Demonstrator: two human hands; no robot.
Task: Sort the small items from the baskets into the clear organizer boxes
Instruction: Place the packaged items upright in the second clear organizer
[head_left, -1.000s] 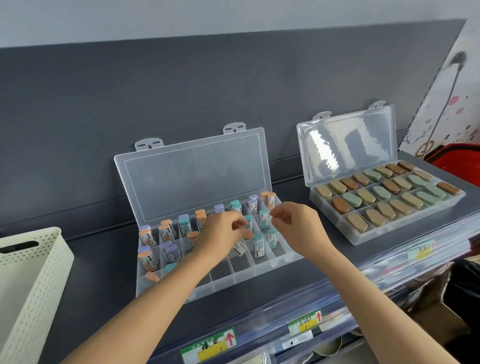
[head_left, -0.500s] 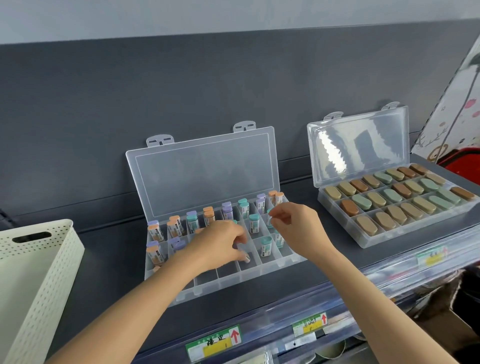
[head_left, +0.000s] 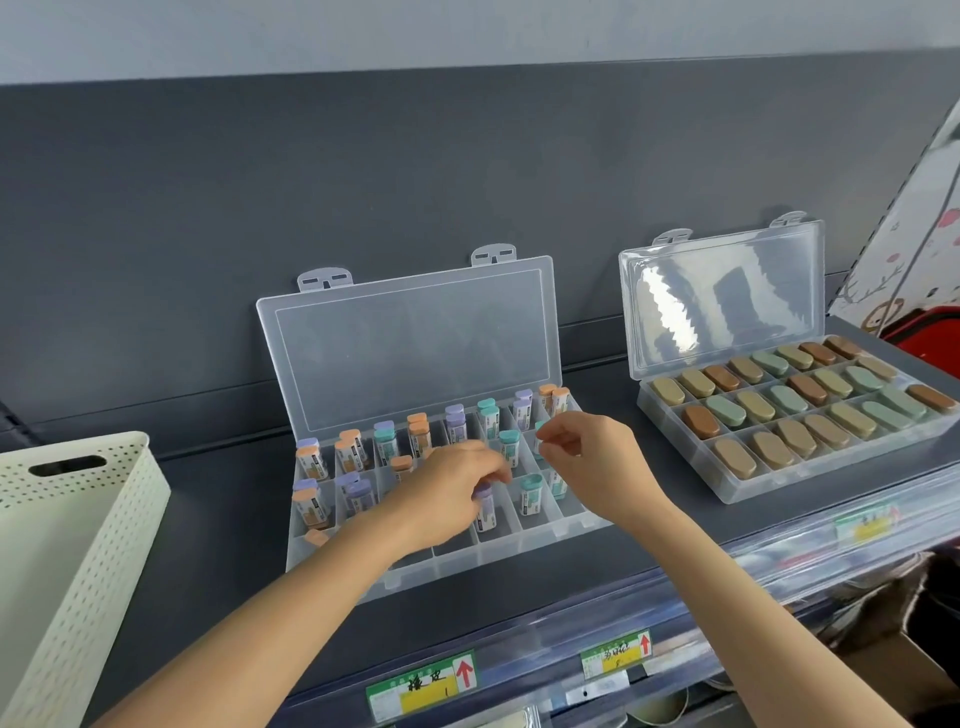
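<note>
While the clear box (head_left: 519, 569) lies open on the shelf (head_left: 218, 519), a purple-capped tube (head_left: 484, 512) is pinched at its top by the left hand (head_left: 447, 488), upright in one compartment. The right hand (head_left: 597, 462) is held above the box, fingers curled; whether anything is gripped cannot be told.

Bright, even light with soft shadows. Hard glare on right organizer lid (head_left: 670, 312). Left hand (head_left: 452, 493) slightly motion-blurred. Wide-angle bending at edges.
</note>
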